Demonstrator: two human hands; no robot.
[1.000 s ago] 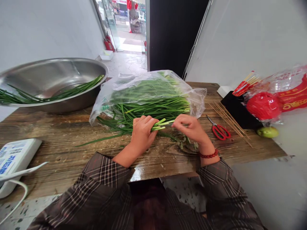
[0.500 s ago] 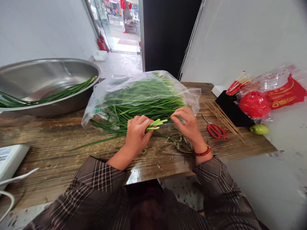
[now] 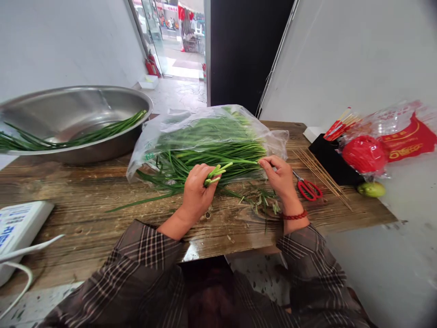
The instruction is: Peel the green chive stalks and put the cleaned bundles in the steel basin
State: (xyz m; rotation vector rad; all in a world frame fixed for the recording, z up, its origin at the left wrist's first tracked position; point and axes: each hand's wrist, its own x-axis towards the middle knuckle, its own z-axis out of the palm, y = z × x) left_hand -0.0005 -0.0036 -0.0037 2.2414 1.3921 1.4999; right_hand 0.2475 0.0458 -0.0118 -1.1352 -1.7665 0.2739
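A worn wooden table [image 3: 85,200] runs across a narrow room with an open doorway behind it. Far left sits a white scale [image 3: 18,225], then a wide steel basin [image 3: 68,120] with a few long chives [image 3: 78,134] laid across it. In the middle, a clear plastic bag [image 3: 205,136] holds the main heap of chives. The left hand [image 3: 198,191] is closed around a small bundle of stalks [image 3: 215,173], pale cut ends poking up past the thumb, wrist resting low on the table. The right hand [image 3: 282,175], palm down, pinches the end of a single stalk [image 3: 239,160] at the bag's mouth. This looks like sorting stalks one by one; adding this one would call for a light pull clear of the heap. Trimmings [image 3: 261,200] lie under the right wrist, red scissors [image 3: 307,187] and bamboo skewers [image 3: 321,175] beyond.
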